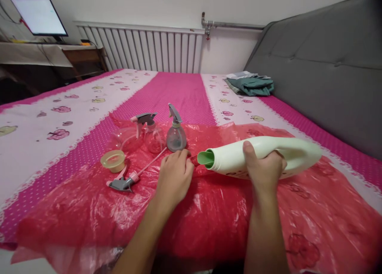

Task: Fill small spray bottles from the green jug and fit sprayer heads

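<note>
My right hand point(264, 166) grips a pale green detergent jug point(229, 156) by its handle. The jug lies tipped on its side, its uncapped mouth with a green pouring lip facing left. Close to that lip, my left hand point(176, 172) is closed; a bit of dark red shows past its fingers, but what they hold is hidden. Behind the left hand stand a grey spray bottle point(176, 138) and a clear spray bottle point(153, 140) with a grey and pink trigger. A loose spray trigger point(123, 183) with its tube and a yellowish translucent cap point(113, 161) lie to the left.
Red plastic sheeting point(89, 210) covers the front of a bed with a pink patterned bedspread point(182, 89). Folded clothes point(252, 85) rest near the grey headboard point(322, 51). A radiator point(143, 47) lines the wall; a monitor point(40, 17) stands at the left.
</note>
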